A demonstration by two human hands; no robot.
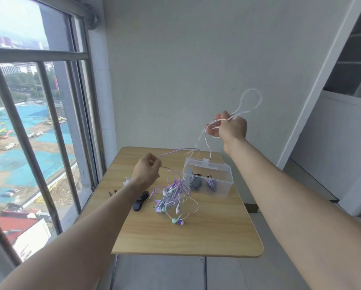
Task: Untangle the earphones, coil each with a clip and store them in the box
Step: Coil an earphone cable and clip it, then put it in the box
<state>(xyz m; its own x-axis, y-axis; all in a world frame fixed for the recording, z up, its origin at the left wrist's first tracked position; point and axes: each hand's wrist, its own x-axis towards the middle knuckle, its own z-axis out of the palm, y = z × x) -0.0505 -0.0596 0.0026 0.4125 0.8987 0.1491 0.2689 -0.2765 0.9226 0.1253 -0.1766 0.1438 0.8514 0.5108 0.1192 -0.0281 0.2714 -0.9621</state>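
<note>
A tangle of purple, white and mint earphones (174, 197) lies in the middle of the wooden table (206, 233). My right hand (229, 127) is raised high above the clear plastic box (208, 178) and grips a white earphone cable (251, 101) that loops above my fingers and hangs down toward the box. My left hand (147, 171) hovers over the table's left part and pinches a purple cable (177, 152) that arcs right toward the hanging white one. Dark clips and a coiled purple earphone lie inside the box.
A black clip (140, 201) lies just left of the tangle, and another small dark clip (112, 193) sits near the table's left edge. A white item (126, 181) shows behind my left wrist. A barred window is at the left, a plain wall behind.
</note>
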